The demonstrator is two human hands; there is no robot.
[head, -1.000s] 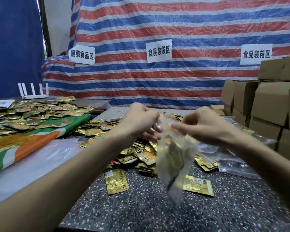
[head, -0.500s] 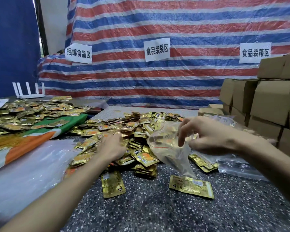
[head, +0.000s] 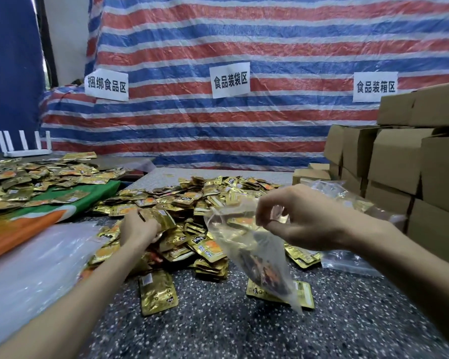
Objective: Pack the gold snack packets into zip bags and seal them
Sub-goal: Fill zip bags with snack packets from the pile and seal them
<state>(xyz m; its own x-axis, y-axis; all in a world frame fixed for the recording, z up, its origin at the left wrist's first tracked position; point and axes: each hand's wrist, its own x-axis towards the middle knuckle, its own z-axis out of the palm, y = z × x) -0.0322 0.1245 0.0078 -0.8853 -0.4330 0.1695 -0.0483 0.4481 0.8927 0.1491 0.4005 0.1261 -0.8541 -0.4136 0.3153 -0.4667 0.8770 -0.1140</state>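
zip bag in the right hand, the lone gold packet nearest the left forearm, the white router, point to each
zip bag (head: pixel 254 252): head view, clear middle panel.
lone gold packet (head: pixel 158 292): head view, centre of its face.
white router (head: pixel 27 153): head view, flat base.

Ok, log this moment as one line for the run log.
left hand: grips gold packet at pile | right hand: pinches zip bag mouth | bag: partly filled, unsealed

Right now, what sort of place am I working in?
Probably a makeshift food-packing workshop: heaps of gold snack packets on the speckled table, stacked cardboard boxes on the right, and paper signs on the striped tarpaulin marking food bundling, bagging and boxing zones.
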